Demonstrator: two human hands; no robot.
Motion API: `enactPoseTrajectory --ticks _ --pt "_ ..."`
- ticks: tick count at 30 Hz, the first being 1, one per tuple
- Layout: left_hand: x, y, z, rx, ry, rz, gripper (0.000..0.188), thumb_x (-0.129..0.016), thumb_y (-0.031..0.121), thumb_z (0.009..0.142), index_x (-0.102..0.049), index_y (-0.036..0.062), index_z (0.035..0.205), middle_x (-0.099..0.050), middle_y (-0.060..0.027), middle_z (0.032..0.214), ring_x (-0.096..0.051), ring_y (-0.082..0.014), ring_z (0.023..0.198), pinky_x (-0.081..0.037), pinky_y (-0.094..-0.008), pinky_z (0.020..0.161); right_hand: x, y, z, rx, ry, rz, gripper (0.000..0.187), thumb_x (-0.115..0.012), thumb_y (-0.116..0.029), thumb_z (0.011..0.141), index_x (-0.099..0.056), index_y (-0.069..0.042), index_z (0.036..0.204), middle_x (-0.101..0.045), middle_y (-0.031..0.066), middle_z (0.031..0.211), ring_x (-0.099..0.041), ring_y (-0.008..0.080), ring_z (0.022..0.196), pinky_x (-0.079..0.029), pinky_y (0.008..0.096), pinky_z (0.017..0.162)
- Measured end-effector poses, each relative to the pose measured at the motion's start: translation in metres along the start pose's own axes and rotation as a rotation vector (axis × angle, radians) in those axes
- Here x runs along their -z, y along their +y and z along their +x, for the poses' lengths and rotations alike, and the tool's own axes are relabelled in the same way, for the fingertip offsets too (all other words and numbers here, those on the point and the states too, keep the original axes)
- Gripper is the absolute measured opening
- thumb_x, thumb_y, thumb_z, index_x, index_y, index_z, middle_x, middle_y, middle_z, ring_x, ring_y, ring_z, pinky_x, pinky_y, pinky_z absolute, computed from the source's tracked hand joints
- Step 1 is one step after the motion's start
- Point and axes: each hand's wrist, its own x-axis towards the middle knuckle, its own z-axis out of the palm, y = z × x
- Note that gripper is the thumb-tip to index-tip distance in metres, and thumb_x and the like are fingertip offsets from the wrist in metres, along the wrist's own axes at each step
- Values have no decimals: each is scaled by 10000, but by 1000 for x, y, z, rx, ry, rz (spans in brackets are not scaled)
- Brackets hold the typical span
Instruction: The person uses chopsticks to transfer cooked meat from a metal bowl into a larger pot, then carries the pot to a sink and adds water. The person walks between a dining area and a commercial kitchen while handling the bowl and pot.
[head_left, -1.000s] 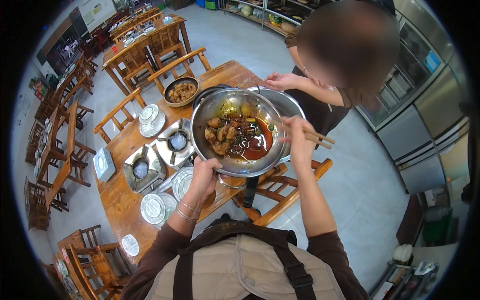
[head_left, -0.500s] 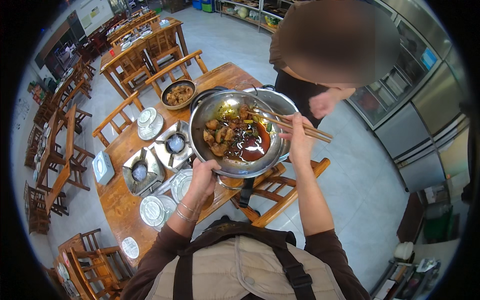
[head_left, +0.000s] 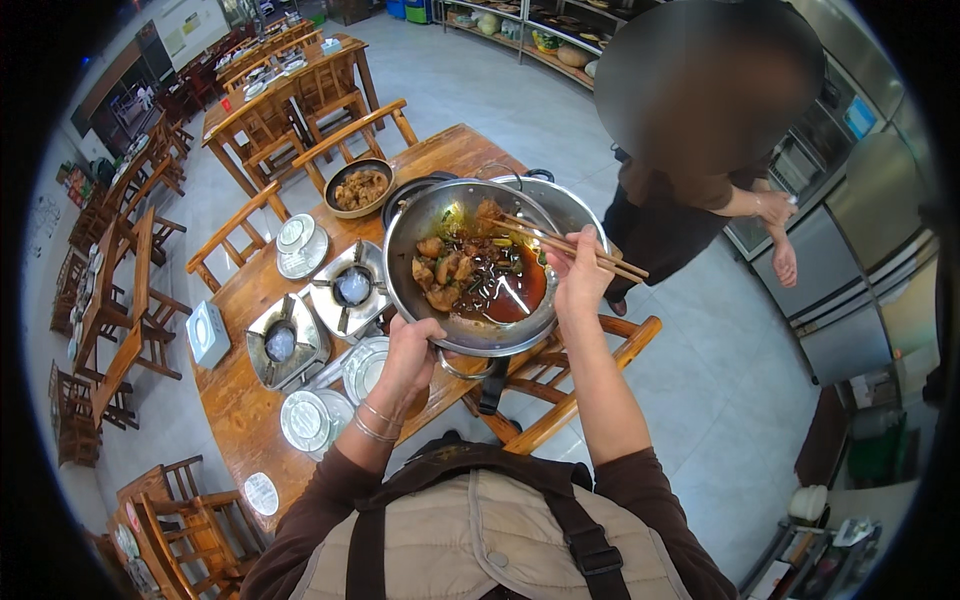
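My left hand (head_left: 412,355) is closed on the near-left rim of a wide steel bowl (head_left: 470,338), holding it up over the table. Chunks of browned meat (head_left: 442,272) lie in its left half, with dark reddish oily sauce (head_left: 515,292) pooled on the right. In my right hand (head_left: 580,275) is a pair of wooden chopsticks (head_left: 548,238), their tips at a piece of meat (head_left: 488,212) near the bowl's far side. Behind and partly under the bowl stands another steel pot (head_left: 575,205), mostly hidden.
A black pan of meat pieces (head_left: 358,188) sits on the wooden table (head_left: 235,400), beside two gas burners (head_left: 352,288), wrapped dish sets (head_left: 303,420) and a tissue box (head_left: 207,335). A wooden chair (head_left: 590,375) stands close right. Another person (head_left: 690,180) stands beyond, near steel fridges (head_left: 850,250).
My right hand and the chopsticks have shifted slightly left, their tips moving toward the bowl's far side. The other person has moved right, away from the table.
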Motion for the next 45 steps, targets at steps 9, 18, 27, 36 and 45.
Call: enactPoseTrajectory --ticks 9,18,27,36,45 --pt "16 0 2 -17 46 -21 272 -460 -51 697 -485 -46 968 -564 -120 818 -574 -210 615 -463 -292 432 11 -55 26 221 -31 -140 295 -539 -273 949 -560 20 924 -651 147 871 -685 236 744 -538 229 520" --pt "15 6 -4 -21 58 -26 270 -466 -53 698 -457 -35 968 -562 -122 823 -583 -213 633 -475 -299 425 -12 -22 -32 81 -429 -498 237 -595 -226 914 -670 -2 937 -667 94 908 -651 154 742 -563 240 526" --pt "13 5 -6 -30 47 -44 387 -466 -58 694 -469 -52 1081 -581 -127 882 -594 -215 668 -477 -297 435 -19 1 -60 762 -673 -850 84 -697 -77 798 -689 -23 862 -673 146 897 -668 239 707 -557 295 626" --pt "15 6 -8 -28 24 -60 404 -479 -59 672 -478 -49 1076 -591 -131 873 -591 -214 651 -470 -292 439 -17 -13 -83 892 -799 -921 161 -717 -56 764 -667 -11 911 -683 152 897 -683 272 861 -561 323 702" --pt "19 0 -12 -22 1 -96 338 -462 -68 656 -520 -62 989 -606 -122 830 -598 -217 627 -486 -299 439 -13 -26 -73 934 -890 -871 119 -723 -48 763 -653 -4 849 -679 151 821 -687 271 750 -563 316 645"
